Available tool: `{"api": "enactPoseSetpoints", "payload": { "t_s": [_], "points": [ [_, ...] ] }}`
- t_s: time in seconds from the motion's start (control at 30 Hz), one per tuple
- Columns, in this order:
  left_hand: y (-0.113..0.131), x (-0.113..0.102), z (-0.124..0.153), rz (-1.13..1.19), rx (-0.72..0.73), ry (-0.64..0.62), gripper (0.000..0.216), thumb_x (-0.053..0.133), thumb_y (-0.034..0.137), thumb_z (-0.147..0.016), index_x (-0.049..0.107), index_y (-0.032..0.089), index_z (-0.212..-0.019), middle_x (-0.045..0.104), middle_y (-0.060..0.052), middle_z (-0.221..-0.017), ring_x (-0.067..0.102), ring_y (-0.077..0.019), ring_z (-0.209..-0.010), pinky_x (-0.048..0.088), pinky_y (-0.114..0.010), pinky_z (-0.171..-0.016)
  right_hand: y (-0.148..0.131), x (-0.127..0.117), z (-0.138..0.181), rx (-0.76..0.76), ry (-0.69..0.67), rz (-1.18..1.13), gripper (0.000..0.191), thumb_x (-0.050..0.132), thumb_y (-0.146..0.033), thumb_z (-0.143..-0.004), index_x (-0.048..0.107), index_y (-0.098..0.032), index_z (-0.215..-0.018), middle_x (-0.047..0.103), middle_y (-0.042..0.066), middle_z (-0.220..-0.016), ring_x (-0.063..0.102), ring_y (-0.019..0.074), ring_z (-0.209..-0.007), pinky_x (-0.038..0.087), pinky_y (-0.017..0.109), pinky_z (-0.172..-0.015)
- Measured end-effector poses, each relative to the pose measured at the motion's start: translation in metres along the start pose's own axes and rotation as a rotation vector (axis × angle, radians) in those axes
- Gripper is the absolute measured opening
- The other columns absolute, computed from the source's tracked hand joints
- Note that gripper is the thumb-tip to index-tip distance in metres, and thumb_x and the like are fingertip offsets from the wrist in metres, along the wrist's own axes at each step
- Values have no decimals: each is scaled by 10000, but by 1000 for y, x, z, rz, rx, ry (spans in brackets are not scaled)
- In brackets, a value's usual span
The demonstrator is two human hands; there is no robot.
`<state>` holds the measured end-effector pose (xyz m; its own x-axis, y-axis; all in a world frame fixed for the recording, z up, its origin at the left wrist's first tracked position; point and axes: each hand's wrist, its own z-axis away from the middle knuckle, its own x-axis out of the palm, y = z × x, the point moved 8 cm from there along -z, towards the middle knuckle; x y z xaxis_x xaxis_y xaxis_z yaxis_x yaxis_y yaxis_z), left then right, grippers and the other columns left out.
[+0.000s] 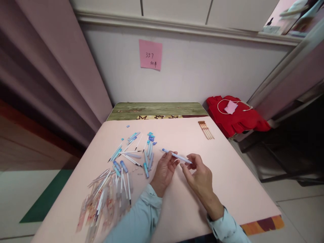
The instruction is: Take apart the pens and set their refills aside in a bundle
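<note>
A light blue pen with a darker blue end point(181, 157) lies slantwise between my hands above the table. My left hand point(165, 170) is closed on it, pinching it near the darker end with thumb and fingers. My right hand point(199, 175) is at the pen's other end, its fingers curved and its thumb apart from them. The pen's tip is close against those fingers; whether they touch it I cannot tell. To the left lie loose blue pen barrels point(149, 151), small blue caps point(151, 136) and thin white refills point(131, 160).
A pile of clear plastic sleeves and white refills point(108, 195) covers the table's front left. Several finished-looking brown-and-cream pens point(206, 130) lie in a row at the back right. Beyond the pink table cover point(227, 175) is a red cloth point(227, 118). A pink note point(150, 54) hangs on the wall.
</note>
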<state>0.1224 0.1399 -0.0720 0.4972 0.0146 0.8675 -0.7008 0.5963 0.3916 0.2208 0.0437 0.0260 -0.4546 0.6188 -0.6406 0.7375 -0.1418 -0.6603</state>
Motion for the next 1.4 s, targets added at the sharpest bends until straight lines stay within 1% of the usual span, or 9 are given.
{"api": "enactPoseSetpoints", "payload": {
  "t_s": [0.07, 0.2, 0.37, 0.53, 0.77, 1.03, 1.13, 1.27, 1.4],
  "points": [
    [0, 0, 0, 4, 5, 4, 119, 760, 181, -767, 676, 138, -838, 727, -43, -863, 683, -142, -815, 550, -277, -752, 1, 2, 1, 0, -6, 9, 221, 559, -439, -886, 604, -223, -882, 678, -10, -700, 637, 148, -591, 435, 229, -557],
    [-1, 0, 0, 0, -12, -5, 100, 745, 174, -780, 680, 139, -847, 727, -38, -862, 683, -141, -830, 549, -287, -788, 4, 4, 2, 15, -41, 67, 377, 452, -478, -961, 616, -227, -733, 624, -20, -559, 563, 128, -465, 360, 226, -490],
    [-1, 0, -1, -12, -1, -17, 118, 750, 195, -781, 680, 131, -852, 723, -47, -853, 675, -132, -793, 539, -263, -764, 2, 4, 3, -16, -34, 28, 284, 560, -475, -903, 655, -223, -991, 705, -6, -735, 644, 133, -583, 431, 218, -559],
    [-2, 0, -1, -23, 13, -39, 102, 745, 194, -785, 680, 138, -841, 725, -47, -858, 672, -142, -824, 529, -268, -767, -3, 5, 6, -61, 46, 29, 184, 558, -369, -912, 630, -217, -837, 696, -9, -724, 625, 125, -586, 437, 221, -574],
    [-3, 6, 3, -74, -13, -66, 133, 791, 214, -728, 696, 133, -772, 729, -60, -856, 656, -147, -798, 513, -281, -776, -3, 9, 14, -119, 100, 26, 226, 541, -373, -938, 666, -197, -869, 707, 17, -730, 629, 130, -596, 435, 223, -592],
    [2, 7, 4, -127, 16, -65, 174, 804, 243, -707, 729, 133, -820, 717, -51, -902, 648, -146, -816, 503, -262, -733, 17, 37, 18, 151, -219, -254, 390, 453, -476, -967, 679, -201, -808, 630, -15, -568, 576, 115, -503, 403, 195, -527],
    [2, 7, 4, -156, 19, -56, 160, 792, 245, -722, 730, 140, -826, 704, -39, -857, 641, -134, -796, 499, -253, -747, 19, 37, 18, 183, -184, -279, 314, 622, -505, -862, 673, -205, -940, 651, -18, -648, 565, 119, -535, 416, 204, -543],
    [0, 10, 7, -215, -5, -70, 172, 794, 248, -713, 730, 123, -812, 681, -37, -775, 627, -128, -751, 492, -237, -730, 22, 36, 20, 236, -119, -338, 307, 679, -492, -816, 619, -194, -775, 600, -21, -604, 501, 108, -512, 398, 217, -529],
    [1, 10, 8, -220, -12, -63, 178, 806, 250, -689, 732, 114, -777, 694, -51, -800, 636, -140, -777, 499, -234, -738, 26, 55, 24, 403, -272, -731, 349, 663, -504, -836, 597, -178, -728, 573, -14, -560, 490, 102, -491, 386, 216, -502]
  ]
}}
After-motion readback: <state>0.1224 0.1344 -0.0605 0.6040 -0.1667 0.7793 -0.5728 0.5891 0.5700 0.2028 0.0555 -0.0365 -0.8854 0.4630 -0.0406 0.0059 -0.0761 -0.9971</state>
